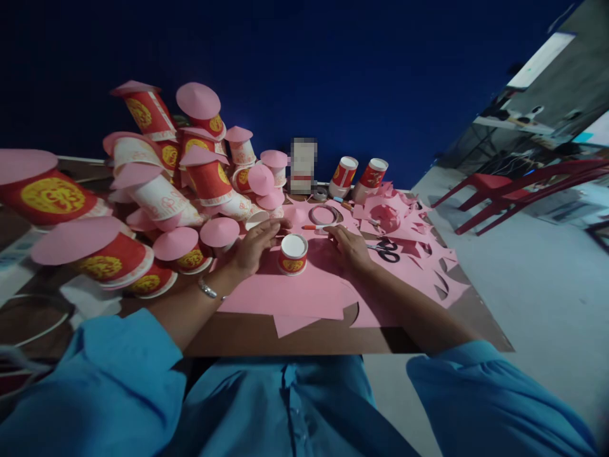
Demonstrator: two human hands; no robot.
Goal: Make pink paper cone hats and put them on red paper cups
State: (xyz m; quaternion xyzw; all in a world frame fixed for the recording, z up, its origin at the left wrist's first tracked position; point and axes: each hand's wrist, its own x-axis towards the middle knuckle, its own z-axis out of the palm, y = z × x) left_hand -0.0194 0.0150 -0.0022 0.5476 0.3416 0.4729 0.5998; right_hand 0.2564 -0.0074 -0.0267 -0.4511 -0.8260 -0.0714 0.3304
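A short red paper cup with a yellow emblem and a white top stands upright on pink paper. My left hand is just left of it, fingers stretched out and curved, holding nothing I can see. On the cup's right, my right hand has its fingertips closed at the right end of a marker with an orange-red tip. Behind the marker lies a roll of tape. Black-handled scissors rest on the paper right of my right hand.
Many red and white paper cups with pink cone tops are heaped at the left. Two uncapped cups lean by the blue wall. Pink scraps cover the table's right side. Red chairs stand beyond the table's right edge.
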